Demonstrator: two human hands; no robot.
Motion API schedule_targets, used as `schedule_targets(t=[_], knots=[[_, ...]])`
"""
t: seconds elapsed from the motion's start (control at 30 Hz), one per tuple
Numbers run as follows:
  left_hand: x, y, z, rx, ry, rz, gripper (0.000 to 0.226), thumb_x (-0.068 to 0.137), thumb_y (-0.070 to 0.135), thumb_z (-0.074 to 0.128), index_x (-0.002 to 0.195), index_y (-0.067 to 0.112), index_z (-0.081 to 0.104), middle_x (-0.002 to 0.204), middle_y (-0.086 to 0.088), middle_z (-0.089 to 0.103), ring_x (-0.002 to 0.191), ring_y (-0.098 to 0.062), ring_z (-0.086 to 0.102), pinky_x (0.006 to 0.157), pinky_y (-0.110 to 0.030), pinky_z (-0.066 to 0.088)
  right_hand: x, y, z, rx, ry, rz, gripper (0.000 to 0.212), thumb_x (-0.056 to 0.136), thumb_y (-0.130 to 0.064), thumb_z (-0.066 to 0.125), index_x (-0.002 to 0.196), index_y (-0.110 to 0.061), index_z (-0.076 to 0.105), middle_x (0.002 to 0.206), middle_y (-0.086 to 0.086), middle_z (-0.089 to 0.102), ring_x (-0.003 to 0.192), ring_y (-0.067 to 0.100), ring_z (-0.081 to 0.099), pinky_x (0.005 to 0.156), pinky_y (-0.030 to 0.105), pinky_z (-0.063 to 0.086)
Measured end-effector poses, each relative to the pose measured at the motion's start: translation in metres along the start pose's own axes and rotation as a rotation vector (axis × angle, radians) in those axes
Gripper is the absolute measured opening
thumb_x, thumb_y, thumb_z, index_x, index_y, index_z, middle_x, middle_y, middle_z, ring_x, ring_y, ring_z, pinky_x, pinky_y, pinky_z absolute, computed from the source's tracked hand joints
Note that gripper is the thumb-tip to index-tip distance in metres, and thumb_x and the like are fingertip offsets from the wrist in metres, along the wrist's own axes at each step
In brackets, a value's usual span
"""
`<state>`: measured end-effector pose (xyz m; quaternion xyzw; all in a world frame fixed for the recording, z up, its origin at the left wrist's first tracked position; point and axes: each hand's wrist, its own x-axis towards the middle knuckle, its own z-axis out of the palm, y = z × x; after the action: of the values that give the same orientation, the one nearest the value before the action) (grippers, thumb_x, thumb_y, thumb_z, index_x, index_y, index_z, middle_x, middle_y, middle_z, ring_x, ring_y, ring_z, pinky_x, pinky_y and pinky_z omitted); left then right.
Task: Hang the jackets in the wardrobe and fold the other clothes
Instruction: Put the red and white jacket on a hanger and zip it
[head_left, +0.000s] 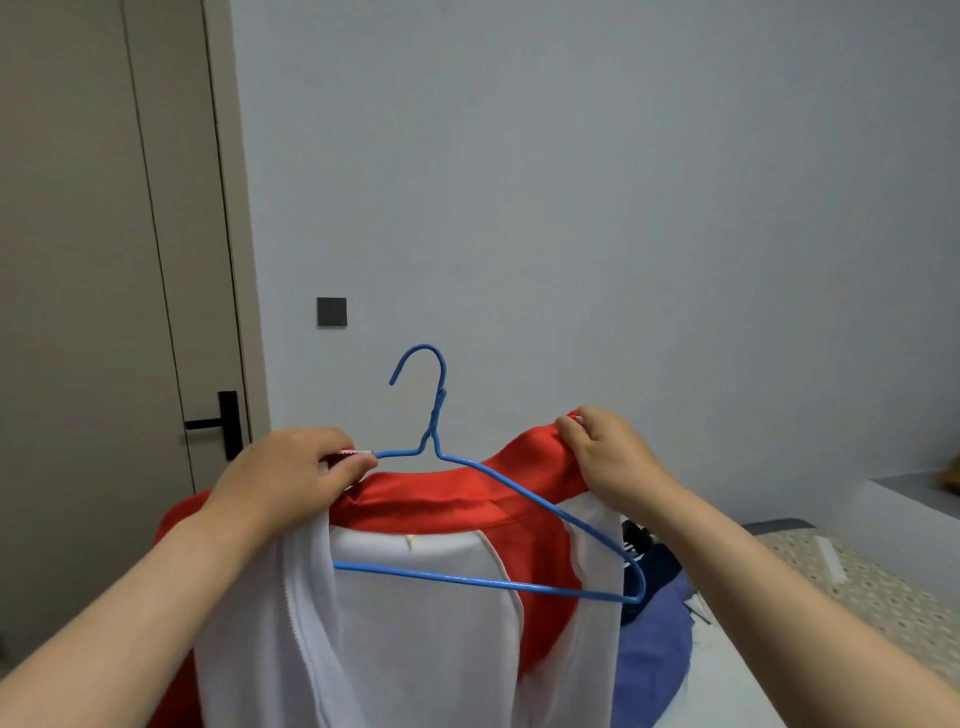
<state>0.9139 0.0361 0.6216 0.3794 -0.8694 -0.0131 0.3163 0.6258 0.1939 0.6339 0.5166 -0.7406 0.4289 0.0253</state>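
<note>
- Hands both pinching the jacket (415, 623): left hand (291, 467) holds the collar edge plus the hanger (467, 580) tip; right hand (602, 452) holds the red shoulder.
- Jacket held aloft, half on the hanger; looks soft, light, limp. Best gripped at the shoulder seams.
- Other clothes (654, 639) lie on the bed (857, 597).

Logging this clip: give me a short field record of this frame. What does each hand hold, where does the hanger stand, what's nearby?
left hand: grips the left end of the blue hanger together with the jacket's edge
right hand: pinches the red collar
jacket: red and white, held up, open toward the camera
hanger state: hook free, on no rail; right end lies outside the fabric
nearby: door, wall switch, blue cloth on the bed
wardrobe: not in view
</note>
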Motion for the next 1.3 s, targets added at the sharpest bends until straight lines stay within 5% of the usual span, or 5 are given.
schedule_targets(t=[0.43, 0.53, 0.73, 1.1, 1.3], knots=[[-0.003, -0.039, -0.013, -0.124, 0.148, 0.050, 0.054, 0.093, 0.021, 0.063, 0.089, 0.074, 0.055, 0.086, 0.011, 0.063, 0.084, -0.018, 0.059, 0.074, -0.036, 0.047, -0.014, 0.023, -0.033, 0.248, -0.617, 0.163, 0.017, 0.094, -0.020, 0.067, 0.108, -0.013, 0.072, 0.106, 0.008, 0.075, 0.102, 0.023, 0.071, 0.094, 0.042, 0.056], [-0.005, -0.042, -0.009, 0.030, 0.269, 0.164, 0.021, 0.095, 0.024, 0.058, 0.106, 0.037, 0.070, 0.084, 0.007, 0.061, 0.072, -0.027, 0.063, 0.061, -0.035, 0.049, -0.012, 0.016, -0.030, 0.270, -0.536, 0.186, 0.016, 0.095, -0.020, 0.065, 0.105, -0.009, 0.072, 0.105, 0.013, 0.074, 0.097, 0.023, 0.071, 0.092, 0.044, 0.056], [0.000, -0.048, -0.007, 0.132, 0.453, 0.319, 0.042, 0.090, 0.032, 0.039, 0.110, 0.017, 0.073, 0.084, -0.002, 0.064, 0.061, -0.033, 0.062, 0.049, -0.033, 0.045, -0.001, 0.005, -0.044, 0.664, -0.582, 0.417, 0.022, 0.093, -0.022, 0.063, 0.104, -0.004, 0.068, 0.102, 0.018, 0.072, 0.087, 0.027, 0.070, 0.084, 0.039, 0.059], [0.001, -0.012, -0.018, -0.098, 0.242, 0.301, 0.040, 0.086, 0.057, 0.040, 0.108, 0.038, 0.066, 0.081, 0.019, 0.064, 0.078, -0.013, 0.064, 0.062, -0.033, 0.051, 0.004, -0.007, -0.020, 0.270, -0.346, 0.307, 0.031, 0.078, 0.013, 0.066, 0.087, -0.016, 0.073, 0.090, 0.010, 0.075, 0.085, 0.027, 0.072, 0.084, 0.044, 0.060], [-0.001, 0.008, 0.003, -0.073, 0.077, 0.271, 0.049, 0.077, 0.060, 0.026, 0.104, 0.041, 0.062, 0.090, 0.013, 0.069, 0.088, -0.013, 0.064, 0.073, -0.034, 0.053, -0.005, -0.031, 0.017, 0.571, -0.212, 0.326, 0.024, 0.080, 0.017, 0.053, 0.072, -0.004, 0.059, 0.068, 0.016, 0.059, 0.065, 0.028, 0.059, 0.068, 0.037, 0.051]])
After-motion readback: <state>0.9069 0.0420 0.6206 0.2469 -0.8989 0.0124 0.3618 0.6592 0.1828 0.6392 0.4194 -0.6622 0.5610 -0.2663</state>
